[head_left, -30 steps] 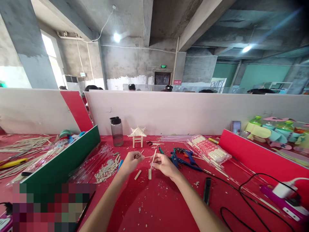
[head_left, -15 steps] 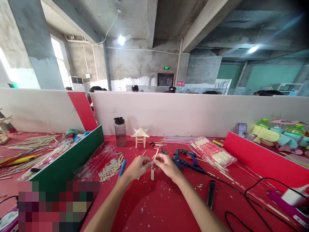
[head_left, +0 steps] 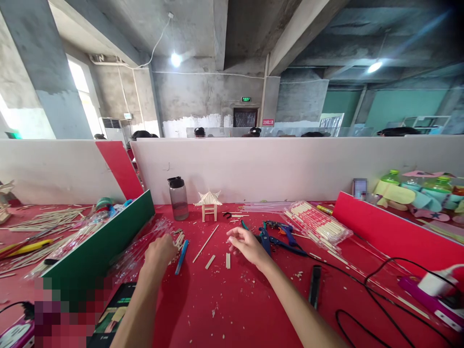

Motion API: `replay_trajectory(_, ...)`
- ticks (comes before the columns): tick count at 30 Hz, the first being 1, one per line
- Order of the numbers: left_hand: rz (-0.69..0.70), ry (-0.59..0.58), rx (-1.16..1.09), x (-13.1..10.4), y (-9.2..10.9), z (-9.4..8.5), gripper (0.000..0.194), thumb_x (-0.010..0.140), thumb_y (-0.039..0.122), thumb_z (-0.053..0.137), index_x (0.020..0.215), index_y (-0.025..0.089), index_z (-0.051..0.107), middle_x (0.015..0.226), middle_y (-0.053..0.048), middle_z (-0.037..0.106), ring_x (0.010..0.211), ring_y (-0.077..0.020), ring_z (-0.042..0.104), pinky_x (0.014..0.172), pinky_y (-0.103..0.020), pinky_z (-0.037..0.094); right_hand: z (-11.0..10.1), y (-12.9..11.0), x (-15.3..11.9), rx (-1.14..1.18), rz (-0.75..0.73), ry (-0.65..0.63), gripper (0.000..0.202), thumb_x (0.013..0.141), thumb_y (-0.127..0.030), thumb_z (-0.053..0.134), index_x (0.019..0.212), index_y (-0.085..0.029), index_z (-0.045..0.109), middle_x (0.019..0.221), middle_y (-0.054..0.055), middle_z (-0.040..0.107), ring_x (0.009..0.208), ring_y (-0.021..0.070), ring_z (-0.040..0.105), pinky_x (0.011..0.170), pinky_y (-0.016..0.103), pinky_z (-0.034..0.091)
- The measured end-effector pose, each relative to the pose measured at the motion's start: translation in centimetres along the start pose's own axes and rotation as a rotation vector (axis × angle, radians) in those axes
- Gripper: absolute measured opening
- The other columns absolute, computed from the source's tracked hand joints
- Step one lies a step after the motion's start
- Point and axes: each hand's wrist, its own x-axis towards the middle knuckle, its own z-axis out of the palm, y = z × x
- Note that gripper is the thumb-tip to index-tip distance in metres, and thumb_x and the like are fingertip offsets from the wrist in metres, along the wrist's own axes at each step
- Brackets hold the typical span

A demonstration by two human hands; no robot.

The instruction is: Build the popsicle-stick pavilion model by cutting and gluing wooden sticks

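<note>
My left hand (head_left: 162,249) is over the pile of short cut sticks (head_left: 179,238), back of the hand toward me; its fingertips are hidden. My right hand (head_left: 246,245) hovers right of centre, fingers apart and curved, with nothing visible in them. Just below it lies a small bundle of short sticks (head_left: 228,261) side by side. A short flat stick piece (head_left: 210,262) rests to the left of the bundle. One long thin stick (head_left: 205,244) lies slanted between my hands, near a blue pen-like tool (head_left: 181,257). Behind stands a small stick-built pavilion (head_left: 209,205).
A water bottle (head_left: 178,198) stands near the white partition (head_left: 235,169). Blue-handled pliers (head_left: 266,239) and a glue gun (head_left: 284,232) lie to the right, with bagged sticks (head_left: 319,222) beyond. A black cable (head_left: 337,275) crosses the right side. A green divider (head_left: 101,237) bounds the left.
My left hand has moved left from the centre to the short-stick pile. The stick held up between both hands is no longer seen there. My right hand's fingers have parted.
</note>
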Motion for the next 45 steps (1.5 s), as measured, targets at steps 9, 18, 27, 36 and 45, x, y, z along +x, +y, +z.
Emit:
replay_trajectory(9,0.280,0.051,-0.057,-0.7,2.9,0.6,0.027,0.088,0.032,0.047,0.099,0.017,0.066,0.105,-0.016,0.072,0.097,-0.0282,0.068,0.074,-0.030,0.046,-0.2,0.2,0.1,-0.002,-0.032,-0.001,0.025,0.080,-0.039,0.061,0.094,-0.018,0.057,0.081,-0.001,0.059,0.061,0.0120,0.062,0.052,0.023,0.047)
replay_trajectory(18,0.382,-0.023,0.030,-2.3,6.0,2.3,0.029,0.087,0.019,0.045,0.104,0.009,0.066,0.099,-0.022,0.071,0.096,-0.0310,0.068,0.077,-0.033,0.046,-0.4,0.5,0.2,-0.139,-0.031,-0.003,0.020,0.081,-0.035,0.059,0.091,-0.017,0.059,0.081,0.001,0.062,0.062,0.0137,0.062,0.054,0.025,0.048)
replay_trajectory(27,0.337,-0.025,0.022,-2.0,6.0,2.4,0.029,0.088,0.018,0.043,0.101,0.009,0.067,0.102,-0.023,0.071,0.099,-0.0325,0.068,0.077,-0.033,0.045,0.5,-0.5,-1.9,-0.840,-0.157,-0.192,0.033,0.070,-0.030,0.078,0.100,-0.022,0.067,0.101,0.006,0.066,0.094,0.0215,0.062,0.081,0.028,0.044)
replay_trajectory(36,0.361,0.051,-0.022,-2.1,6.2,2.3,0.030,0.087,0.020,0.042,0.100,0.009,0.067,0.095,-0.022,0.072,0.092,-0.0308,0.069,0.074,-0.033,0.046,0.3,-0.9,-2.0,-0.875,-0.139,-0.265,0.036,0.070,-0.032,0.080,0.103,-0.022,0.069,0.105,0.007,0.066,0.101,0.0230,0.061,0.084,0.028,0.043)
replay_trajectory(45,0.410,0.037,-0.162,-1.8,6.6,2.7,0.024,0.086,0.022,0.047,0.091,0.012,0.068,0.094,-0.018,0.073,0.087,-0.0285,0.069,0.068,-0.029,0.040,0.5,-0.5,-1.8,-0.876,-0.167,-0.240,0.019,0.074,-0.025,0.074,0.093,-0.021,0.072,0.098,0.007,0.069,0.095,0.0214,0.064,0.083,0.027,0.044)
